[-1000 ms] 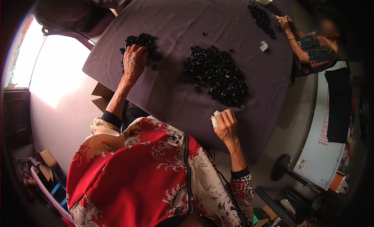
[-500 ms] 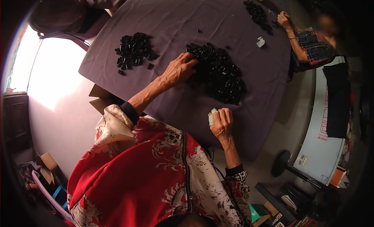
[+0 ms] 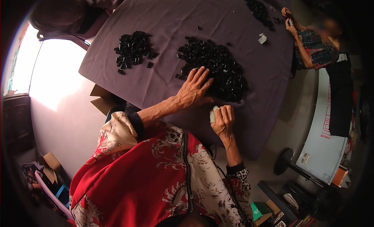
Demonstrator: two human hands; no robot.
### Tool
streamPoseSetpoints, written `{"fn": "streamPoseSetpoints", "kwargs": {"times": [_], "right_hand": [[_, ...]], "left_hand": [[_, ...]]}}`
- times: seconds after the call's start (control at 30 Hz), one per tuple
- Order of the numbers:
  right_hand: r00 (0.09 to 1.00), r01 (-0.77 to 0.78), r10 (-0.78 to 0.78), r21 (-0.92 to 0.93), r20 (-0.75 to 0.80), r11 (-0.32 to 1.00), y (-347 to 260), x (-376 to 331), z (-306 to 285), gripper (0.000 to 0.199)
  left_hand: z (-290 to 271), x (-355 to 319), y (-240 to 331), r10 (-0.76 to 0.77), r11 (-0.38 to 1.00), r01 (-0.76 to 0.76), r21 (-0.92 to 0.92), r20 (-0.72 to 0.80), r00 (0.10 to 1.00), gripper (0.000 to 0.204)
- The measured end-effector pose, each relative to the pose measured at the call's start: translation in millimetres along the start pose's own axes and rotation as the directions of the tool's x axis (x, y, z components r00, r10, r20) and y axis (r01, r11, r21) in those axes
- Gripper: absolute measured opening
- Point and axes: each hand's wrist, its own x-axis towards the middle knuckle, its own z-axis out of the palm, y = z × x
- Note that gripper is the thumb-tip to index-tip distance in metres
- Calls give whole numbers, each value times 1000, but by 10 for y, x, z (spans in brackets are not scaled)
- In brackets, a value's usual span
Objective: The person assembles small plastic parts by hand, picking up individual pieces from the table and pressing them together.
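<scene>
A large heap of small, glossy black block-like pieces (image 3: pixel 224 73) lies on the purple-grey tablecloth in front of me. My left hand (image 3: pixel 193 88) rests at the heap's near-left edge, open, its fingers stretched forward onto the black pieces. Close to the near table edge, my right hand (image 3: pixel 223 121) is closed, fingers curled in. A pale, off-white piece (image 3: pixel 212 114) shows at its thumb side; whether it is gripped or wrapped around a digit I cannot tell. A smaller pile of the same black pieces (image 3: pixel 133 49) sits to the left, apart from both hands.
Across the table at far right, a person (image 3: pixel 319 47) handles something small and white, near another black pile (image 3: pixel 259 11). A crumpled white scrap (image 3: pixel 262 38) lies before them. A cardboard box (image 3: pixel 103 100) stands below the left table edge. A long white box (image 3: pixel 323 149) is at right.
My left hand has moved from the heap's far-left edge toward me and right, and its fingers have opened out. My right hand has barely moved. The other person's hands have shifted.
</scene>
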Motion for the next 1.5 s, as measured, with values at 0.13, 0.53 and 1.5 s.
{"fn": "streamPoseSetpoints", "kwargs": {"times": [0.13, 0.53, 1.5], "right_hand": [[1000, -4, 4, -23, 15, 1000, -12, 18, 12, 10], [1000, -1, 1, -15, 17, 1000, 3, 22, -5, 12], [1000, -30, 30, -11, -7, 999, -23, -1, 27, 13]], "left_hand": [[208, 102, 156, 46, 992, -46, -114, 3, 999, 67], [-88, -378, 85, -75, 996, 74, -58, -13, 997, 66], [-274, -466, 51, 18, 1000, -19, -23, -50, 999, 53]]}}
